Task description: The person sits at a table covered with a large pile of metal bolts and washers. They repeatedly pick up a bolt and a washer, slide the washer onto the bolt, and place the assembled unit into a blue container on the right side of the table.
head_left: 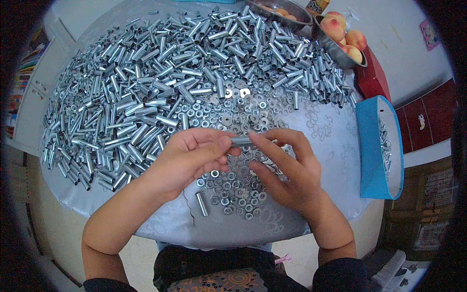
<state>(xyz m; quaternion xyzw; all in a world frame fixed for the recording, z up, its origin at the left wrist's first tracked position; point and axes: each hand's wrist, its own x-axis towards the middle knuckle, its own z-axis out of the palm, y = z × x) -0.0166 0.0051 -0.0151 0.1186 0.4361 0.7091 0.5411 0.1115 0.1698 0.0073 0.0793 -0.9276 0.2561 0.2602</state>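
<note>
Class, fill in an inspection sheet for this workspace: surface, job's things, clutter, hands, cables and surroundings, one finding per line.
Surface: table, shiny patterned cover.
Job's things: heaped metal tubes; loose nuts and washers mid-table; one stray tube near the front edge.
Clutter: metal bowl of peaches, far right; another bowl beside it.
Hands: left hand pinches a held tube; right hand has its index fingertip at the other end.
Cables: none certain; thin dark line by the stray tube, thread or mark unclear.
Surroundings: blue bin at right, metal parts inside; pale floor.

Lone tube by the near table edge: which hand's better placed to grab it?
Left hand, probably: it's nearer the lone tube; the right hand is across the small rings. But left is pinching another tube.
</note>
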